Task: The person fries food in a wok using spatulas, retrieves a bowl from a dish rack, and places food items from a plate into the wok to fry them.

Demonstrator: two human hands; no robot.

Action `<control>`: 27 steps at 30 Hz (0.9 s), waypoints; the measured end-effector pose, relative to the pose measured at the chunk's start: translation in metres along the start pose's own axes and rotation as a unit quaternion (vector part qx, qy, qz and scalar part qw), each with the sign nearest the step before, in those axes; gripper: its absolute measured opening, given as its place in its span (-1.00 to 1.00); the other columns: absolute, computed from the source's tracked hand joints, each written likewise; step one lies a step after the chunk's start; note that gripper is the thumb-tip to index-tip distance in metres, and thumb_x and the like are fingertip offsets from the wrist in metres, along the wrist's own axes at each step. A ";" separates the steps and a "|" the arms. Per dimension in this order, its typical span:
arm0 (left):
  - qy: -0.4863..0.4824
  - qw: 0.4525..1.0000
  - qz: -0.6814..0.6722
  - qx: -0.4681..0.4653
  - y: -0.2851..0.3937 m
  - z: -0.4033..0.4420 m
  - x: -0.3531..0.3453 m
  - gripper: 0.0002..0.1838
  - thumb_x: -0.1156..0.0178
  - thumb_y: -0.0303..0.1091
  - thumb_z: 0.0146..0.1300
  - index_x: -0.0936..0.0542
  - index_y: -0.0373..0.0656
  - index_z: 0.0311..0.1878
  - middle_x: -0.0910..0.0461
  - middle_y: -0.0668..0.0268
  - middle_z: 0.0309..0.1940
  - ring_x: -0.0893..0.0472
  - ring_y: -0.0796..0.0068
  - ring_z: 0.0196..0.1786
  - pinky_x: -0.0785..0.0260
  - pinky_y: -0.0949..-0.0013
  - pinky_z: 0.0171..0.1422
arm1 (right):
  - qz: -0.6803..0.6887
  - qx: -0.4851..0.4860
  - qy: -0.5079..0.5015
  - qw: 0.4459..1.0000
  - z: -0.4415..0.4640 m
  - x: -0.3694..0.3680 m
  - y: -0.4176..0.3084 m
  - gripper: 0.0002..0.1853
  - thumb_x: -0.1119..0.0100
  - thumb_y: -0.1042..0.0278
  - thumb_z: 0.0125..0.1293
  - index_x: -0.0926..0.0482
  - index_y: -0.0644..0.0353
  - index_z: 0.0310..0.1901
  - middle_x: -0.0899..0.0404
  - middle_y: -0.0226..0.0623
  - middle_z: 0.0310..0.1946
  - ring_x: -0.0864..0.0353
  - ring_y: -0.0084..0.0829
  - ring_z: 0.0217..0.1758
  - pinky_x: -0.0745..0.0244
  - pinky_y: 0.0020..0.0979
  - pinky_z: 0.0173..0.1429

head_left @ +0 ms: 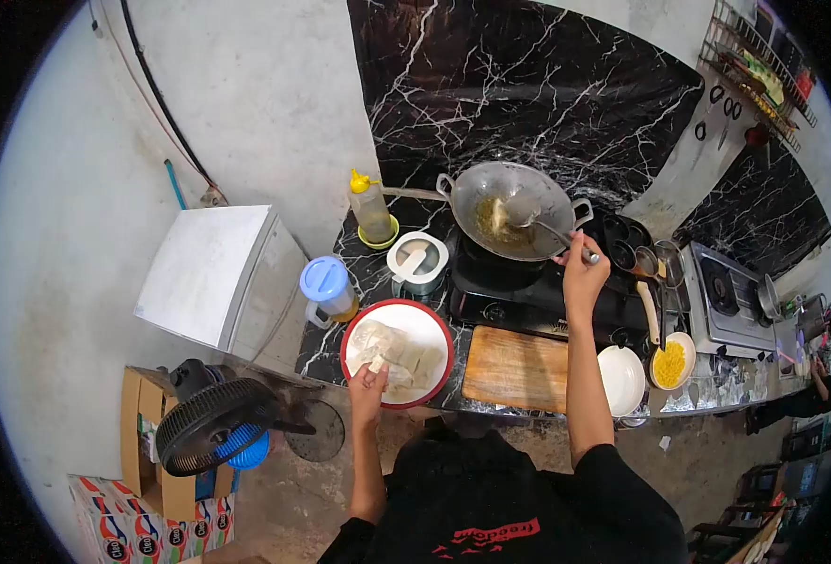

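My right hand (585, 268) is closed round the handle of a metal skimmer (555, 231). Its round head rests inside a wok (552, 188) on the stove, beside a pale piece of food (498, 216) in yellowish oil. Over a white basin with a red rim (446, 329), my left hand (368, 383) pinches a small pale piece of food (378, 364). Several pale rolls (420, 365) lie in that basin next to a clear plastic bag (378, 338), whose contents I cannot make out.
A wooden cutting board (514, 367) lies before the black stove (509, 305). Right of it are a white bowl (620, 381), a bowl of yellow bits (669, 365) and a knife. A blue-lidded jug (329, 287), lidded pot (417, 263) and oil bottle (370, 211) stand left. A fan (213, 423) stands below.
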State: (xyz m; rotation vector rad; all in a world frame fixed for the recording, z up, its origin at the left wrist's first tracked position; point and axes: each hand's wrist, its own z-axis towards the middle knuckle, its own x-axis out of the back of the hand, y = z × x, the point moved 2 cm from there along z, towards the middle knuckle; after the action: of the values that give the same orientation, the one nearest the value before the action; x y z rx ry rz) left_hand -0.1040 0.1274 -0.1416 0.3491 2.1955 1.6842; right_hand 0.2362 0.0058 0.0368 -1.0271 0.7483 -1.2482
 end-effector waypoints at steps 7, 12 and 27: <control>-0.019 0.999 -0.032 -0.005 0.000 -0.007 -0.009 -0.67 -0.20 -0.36 0.23 -0.42 -0.40 -0.06 -0.34 0.53 -0.67 -0.31 0.72 -0.58 -0.18 0.59 -0.44 | -0.031 0.050 -0.027 0.998 -0.012 -0.005 -0.010 -0.73 -0.06 0.37 0.31 -0.57 0.48 -0.21 -0.58 -0.17 -0.49 -0.59 -0.52 -0.52 -0.52 -0.51 -0.48; -0.058 0.997 -0.040 0.007 0.002 -0.024 -0.008 -0.75 -0.17 -0.36 0.26 -0.46 -0.30 -0.08 -0.52 0.45 -0.51 -0.39 0.75 -0.50 -0.21 0.62 -0.42 | -0.030 0.064 0.017 0.997 -0.031 0.013 -0.021 -0.74 -0.06 0.38 0.32 -0.57 0.46 -0.19 -0.58 -0.17 -0.45 -0.59 -0.51 -0.50 -0.54 -0.49 -0.46; -0.040 0.984 -0.147 0.088 -0.010 -0.095 0.012 -0.81 -0.17 -0.25 0.26 -0.51 -0.16 -0.20 -0.52 0.47 -0.53 -0.40 0.74 -0.54 -0.24 0.62 -0.44 | 0.344 -0.185 0.188 0.901 -0.090 -0.010 -0.001 -0.63 0.17 0.34 0.39 -0.34 0.48 0.07 -0.52 -0.15 -0.43 -0.59 -0.39 -0.37 -0.58 -0.35 -0.04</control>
State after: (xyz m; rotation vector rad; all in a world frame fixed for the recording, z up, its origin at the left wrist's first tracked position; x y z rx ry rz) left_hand -0.1544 0.0465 -0.1310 0.1256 2.2145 1.3039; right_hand 0.1525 -0.0030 0.0024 -0.7063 1.5419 -0.6899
